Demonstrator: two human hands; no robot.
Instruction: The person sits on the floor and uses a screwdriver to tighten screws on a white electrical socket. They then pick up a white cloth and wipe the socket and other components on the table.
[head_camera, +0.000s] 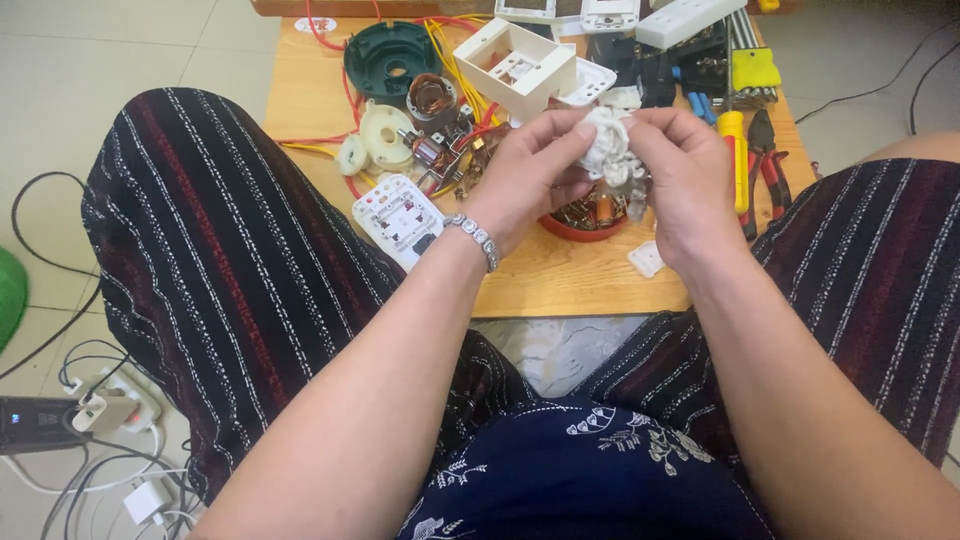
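Centrally, both hands met above the far half of a low wooden table (560, 280), and between them they held a small white plastic part (608, 140) of irregular shape. The left hand (530, 175) was closed on the part from the left, thumb and fingertips pinching its upper edge. The right hand (680, 180) was closed on the same part from the right, fingers curled over its top. The part was raised off the table, directly above a shallow red dish (580, 228) that held small metal pieces. What the part was exactly could not be told.

A beaded bracelet (474, 236) sat on the left wrist. Just left of that wrist lay a white switch plate (398, 217), face up. Farther left were a white plastic gear disc (385, 135) and a small motor armature with copper winding (432, 97). A dark green round housing (390, 57) lay near the far edge, with red and yellow wires (450, 45) running beside it. A white open box casing (515, 65) stood behind the hands. To the right lay a yellow-handled screwdriver (737, 160) and red-handled pliers (768, 165), side by side. Striped trousers covered both knees on either side of the table.
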